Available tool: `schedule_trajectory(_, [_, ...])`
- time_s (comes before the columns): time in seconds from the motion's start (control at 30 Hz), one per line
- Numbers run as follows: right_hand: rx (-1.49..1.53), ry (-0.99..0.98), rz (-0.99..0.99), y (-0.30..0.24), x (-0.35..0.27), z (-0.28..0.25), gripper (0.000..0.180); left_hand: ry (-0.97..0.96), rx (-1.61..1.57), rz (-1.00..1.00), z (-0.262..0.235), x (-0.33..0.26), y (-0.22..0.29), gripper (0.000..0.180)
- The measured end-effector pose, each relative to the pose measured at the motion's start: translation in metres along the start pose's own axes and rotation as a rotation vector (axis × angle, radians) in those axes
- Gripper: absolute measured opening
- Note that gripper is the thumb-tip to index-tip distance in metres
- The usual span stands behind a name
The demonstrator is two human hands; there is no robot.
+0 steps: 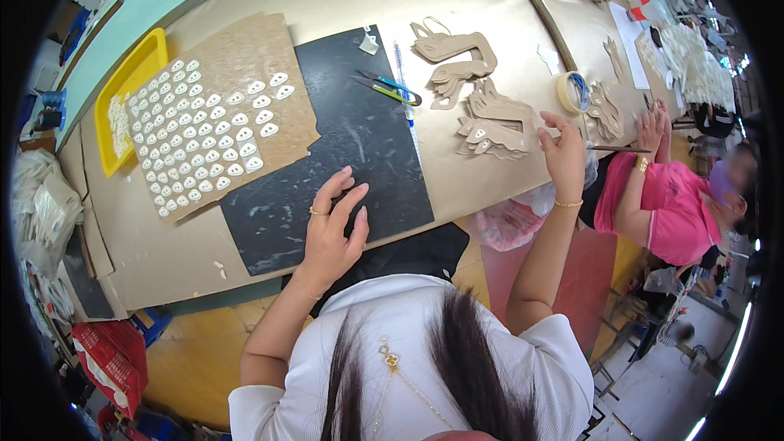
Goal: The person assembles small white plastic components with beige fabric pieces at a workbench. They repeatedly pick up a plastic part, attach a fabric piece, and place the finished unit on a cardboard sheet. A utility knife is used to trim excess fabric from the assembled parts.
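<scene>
My left hand (pixel 333 227) hovers at the near edge of the black mat (pixel 359 155), its fingers apart and slightly bent, with nothing in it. Over the table's right side, my right hand (pixel 565 159) has loosely curved, parted fingers and no visible object between them. Just left of it lie stacked brown shaped cut-outs (pixel 500 106) and a smaller pile of them (pixel 492 137). Farther away rests another group of brown cut-outs (pixel 457 51). On the mat's right part are thread snips (pixel 388 87) with blue and green handles.
At left, a brown board (pixel 282 41) carries rows of small white pieces beside a yellow tray (pixel 155 42). A hammer (pixel 545 16) and a tape roll (pixel 571 92) lie at right. A co-worker in pink (pixel 682 204) sits there, hands on the table.
</scene>
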State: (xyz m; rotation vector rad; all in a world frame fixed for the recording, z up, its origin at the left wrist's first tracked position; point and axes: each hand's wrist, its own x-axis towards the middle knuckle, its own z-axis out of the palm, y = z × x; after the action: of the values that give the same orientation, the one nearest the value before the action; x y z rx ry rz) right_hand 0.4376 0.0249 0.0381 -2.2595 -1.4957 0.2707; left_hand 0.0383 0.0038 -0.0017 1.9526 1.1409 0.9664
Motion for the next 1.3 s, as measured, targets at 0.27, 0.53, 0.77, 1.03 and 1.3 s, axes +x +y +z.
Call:
schedule_trajectory(0.27, [0.237, -0.067, -0.432, -0.135, 0.004, 0.063, 0.02, 0.068, 0.601, -0.056, -0.034, -0.002, -0.004, 0.052])
schedule_trajectory(0.53, [0.13, -0.229, -0.442, -0.189, 0.025, 0.112, 0.021, 0.022, 0.665, -0.13, -0.026, -0.008, -0.015, 0.067])
schedule_trajectory(0.77, [0.26, -0.322, -0.746, -0.237, 0.032, 0.109, 0.019, 0.009, 0.645, -0.124, -0.025, -0.007, -0.016, 0.063])
schedule_trajectory(1.03, [-0.088, -0.208, -1.205, -0.281, 0.062, 0.114, 0.007, 0.015, 0.658, -0.116, -0.024, -0.008, -0.016, 0.058])
schedule_trajectory(1.3, [-0.3, -0.179, -1.447, -0.302, 0.068, 0.117, 0.006, 0.045, 0.564, -0.124, -0.024, -0.007, -0.018, 0.057])
